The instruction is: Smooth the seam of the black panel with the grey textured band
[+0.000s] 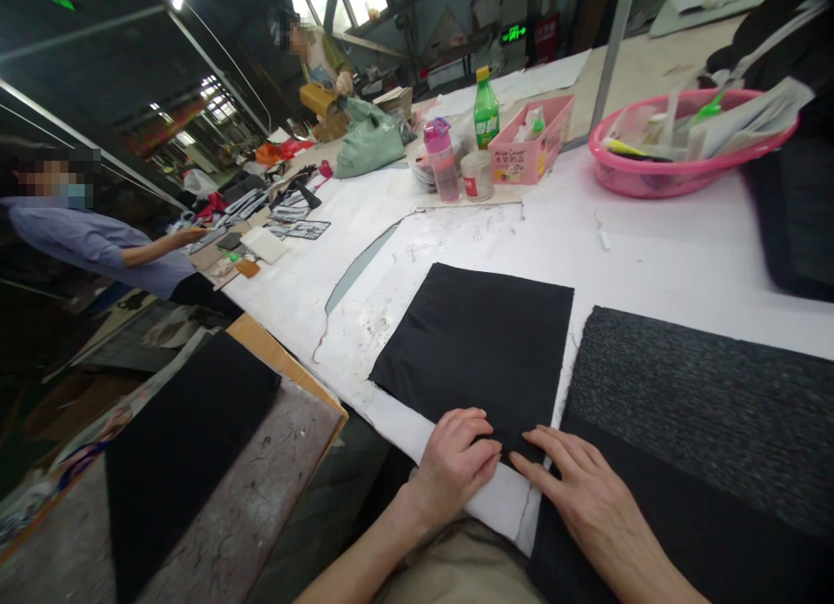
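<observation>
A roughly square piece of black fabric lies flat on the white-covered table in front of me. At its near edge, my left hand has curled fingers on top and the thumb close beside them, closed on the fabric's edge. Just to the right, my right hand grips the same edge near the corner, thumb and fingertips close together. The two thumbs almost meet. Under my right forearm lies more black material, next to a dark grey speckled piece.
A pink basket of odds and ends stands at right. Behind the fabric are a pink bottle, a green bottle, a jar and a pink box. At left, a board carries black fabric. Two people work farther off.
</observation>
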{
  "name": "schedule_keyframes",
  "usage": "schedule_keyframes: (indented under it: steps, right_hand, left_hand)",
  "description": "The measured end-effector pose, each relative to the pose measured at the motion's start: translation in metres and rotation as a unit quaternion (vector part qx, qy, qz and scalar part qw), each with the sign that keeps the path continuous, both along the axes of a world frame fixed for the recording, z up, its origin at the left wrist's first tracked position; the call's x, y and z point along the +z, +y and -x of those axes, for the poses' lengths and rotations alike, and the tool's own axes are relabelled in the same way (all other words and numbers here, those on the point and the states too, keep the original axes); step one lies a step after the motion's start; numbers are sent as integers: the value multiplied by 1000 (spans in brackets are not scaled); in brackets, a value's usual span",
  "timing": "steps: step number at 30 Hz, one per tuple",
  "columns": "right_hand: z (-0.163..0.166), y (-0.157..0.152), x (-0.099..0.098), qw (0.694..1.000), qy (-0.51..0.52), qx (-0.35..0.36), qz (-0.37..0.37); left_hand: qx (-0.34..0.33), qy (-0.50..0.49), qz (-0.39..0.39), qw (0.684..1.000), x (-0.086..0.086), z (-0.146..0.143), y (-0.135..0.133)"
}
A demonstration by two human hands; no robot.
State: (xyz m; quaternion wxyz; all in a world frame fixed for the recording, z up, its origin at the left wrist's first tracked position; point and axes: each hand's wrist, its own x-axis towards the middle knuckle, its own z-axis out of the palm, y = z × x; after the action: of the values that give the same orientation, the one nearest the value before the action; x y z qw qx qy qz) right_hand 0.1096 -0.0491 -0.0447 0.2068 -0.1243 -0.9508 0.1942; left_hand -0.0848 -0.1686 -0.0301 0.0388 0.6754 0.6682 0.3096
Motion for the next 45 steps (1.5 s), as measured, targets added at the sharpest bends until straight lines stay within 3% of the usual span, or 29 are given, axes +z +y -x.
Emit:
schedule_keyframes:
  steps: [30, 45]
  right_hand:
    - [0, 2, 6, 999, 37, 2, -6]
    - [0, 2, 7, 1000, 20, 5, -16]
  left_hand:
    - [-16, 29, -2, 999, 3, -4, 1]
    - [-37, 30, 38, 998, 6, 0, -3]
